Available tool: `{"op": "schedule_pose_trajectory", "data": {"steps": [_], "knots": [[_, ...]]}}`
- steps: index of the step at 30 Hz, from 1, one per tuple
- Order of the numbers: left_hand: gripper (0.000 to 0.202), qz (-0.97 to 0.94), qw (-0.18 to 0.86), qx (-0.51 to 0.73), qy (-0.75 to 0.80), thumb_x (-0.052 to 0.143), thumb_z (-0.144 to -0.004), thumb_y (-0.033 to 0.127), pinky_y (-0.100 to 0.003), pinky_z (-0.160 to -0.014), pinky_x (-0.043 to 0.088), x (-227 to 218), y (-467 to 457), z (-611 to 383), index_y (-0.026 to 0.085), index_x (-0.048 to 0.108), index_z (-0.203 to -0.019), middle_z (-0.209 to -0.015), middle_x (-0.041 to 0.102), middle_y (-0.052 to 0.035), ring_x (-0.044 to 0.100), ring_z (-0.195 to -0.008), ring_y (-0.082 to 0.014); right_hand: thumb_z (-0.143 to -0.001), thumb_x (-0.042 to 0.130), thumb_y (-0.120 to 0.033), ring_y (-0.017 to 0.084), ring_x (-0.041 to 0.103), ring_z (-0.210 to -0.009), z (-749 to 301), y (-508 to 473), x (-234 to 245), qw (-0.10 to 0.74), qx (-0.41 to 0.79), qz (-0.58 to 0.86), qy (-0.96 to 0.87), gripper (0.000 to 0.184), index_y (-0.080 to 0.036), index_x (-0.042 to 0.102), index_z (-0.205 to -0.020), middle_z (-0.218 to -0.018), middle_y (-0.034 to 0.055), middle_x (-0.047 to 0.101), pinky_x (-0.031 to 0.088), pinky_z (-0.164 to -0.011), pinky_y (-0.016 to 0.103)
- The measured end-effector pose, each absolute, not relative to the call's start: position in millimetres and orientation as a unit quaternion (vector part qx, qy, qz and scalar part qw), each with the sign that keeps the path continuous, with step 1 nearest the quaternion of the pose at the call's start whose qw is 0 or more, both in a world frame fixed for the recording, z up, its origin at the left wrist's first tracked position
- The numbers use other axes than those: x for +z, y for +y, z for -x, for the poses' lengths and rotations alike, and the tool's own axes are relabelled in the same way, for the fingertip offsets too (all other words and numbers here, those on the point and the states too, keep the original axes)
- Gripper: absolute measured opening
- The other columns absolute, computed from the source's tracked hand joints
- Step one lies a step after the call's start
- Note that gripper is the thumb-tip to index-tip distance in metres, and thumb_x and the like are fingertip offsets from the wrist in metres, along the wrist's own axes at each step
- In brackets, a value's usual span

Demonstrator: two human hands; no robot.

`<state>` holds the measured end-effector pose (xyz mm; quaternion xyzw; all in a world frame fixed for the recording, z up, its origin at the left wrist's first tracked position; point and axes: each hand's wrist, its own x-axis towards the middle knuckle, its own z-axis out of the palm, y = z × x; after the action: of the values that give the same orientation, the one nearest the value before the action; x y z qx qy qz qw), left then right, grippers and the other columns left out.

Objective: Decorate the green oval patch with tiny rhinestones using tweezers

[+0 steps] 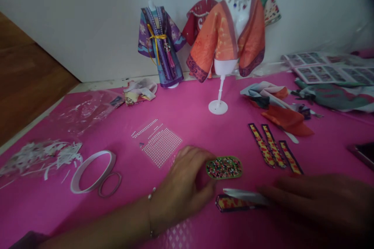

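Note:
My left hand (187,186), with a thin beaded bracelet at the wrist, curls its thumb and fingers about the left end of a small oval bead dish (224,167). Tiny multicoloured beads fill this green-rimmed dish. On the right, blurred, my right hand (318,200) holds silver tweezers (248,196), their tips pointing left. Just under the tweezers lies a yellow-and-red patterned fabric strip (232,203) with a dark border. It is partly covered by the tweezers. Three similar strips (270,146) rest farther back on the right.
A pink mat (187,113) covers the table. Sheets of stick-on pearls (163,146), a white tape roll (76,175) and paper scraps (58,155) lie left. Small dress forms in robes, including an orange jacket (224,35), stand behind. Fabric pieces (286,118) and a phone (365,153) are right.

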<state>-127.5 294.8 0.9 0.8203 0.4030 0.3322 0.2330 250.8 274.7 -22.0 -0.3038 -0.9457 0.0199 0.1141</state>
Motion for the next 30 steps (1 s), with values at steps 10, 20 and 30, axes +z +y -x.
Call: {"op": "schedule_pose_trajectory", "data": {"steps": [10, 20, 30], "knots": [[0.052, -0.841, 0.259, 0.269, 0.391, 0.077, -0.094, 0.022, -0.073, -0.133, 0.047, 5, 293, 130, 0.025, 0.064, -0.144, -0.147, 0.078, -0.0152, 0.075, -0.138, -0.0376, -0.088, 0.057, -0.007, 0.023, 0.086, -0.078, -235, 272, -16, 0.075, 0.039, 0.287, -0.954, 0.071, -0.035, 0.077, -0.15, -0.11, 0.0029, 0.088, 0.068, -0.069, 0.03], [0.064, -0.836, 0.252, 0.276, 0.402, 0.078, -0.085, 0.027, -0.079, -0.142, 0.034, -11, 290, 126, 0.027, 0.066, -0.148, -0.149, 0.077, -0.0145, 0.072, -0.141, -0.0388, -0.089, 0.056, -0.011, 0.031, 0.09, -0.092, -240, 265, -28, 0.029, 0.002, 0.289, -0.957, 0.074, -0.038, 0.074, -0.156, -0.121, 0.006, 0.089, 0.074, -0.072, 0.042], [0.065, -0.839, 0.242, 0.284, 0.396, 0.077, -0.085, 0.025, -0.078, -0.142, 0.035, -14, 290, 127, 0.027, 0.065, -0.149, -0.149, 0.077, -0.0134, 0.073, -0.14, -0.0377, -0.102, 0.065, -0.022, 0.022, 0.081, -0.081, -211, 276, -8, 0.172, 0.001, 0.332, -0.927, 0.046, -0.033, 0.08, -0.144, -0.098, 0.0019, 0.085, 0.059, -0.064, 0.026]]}}
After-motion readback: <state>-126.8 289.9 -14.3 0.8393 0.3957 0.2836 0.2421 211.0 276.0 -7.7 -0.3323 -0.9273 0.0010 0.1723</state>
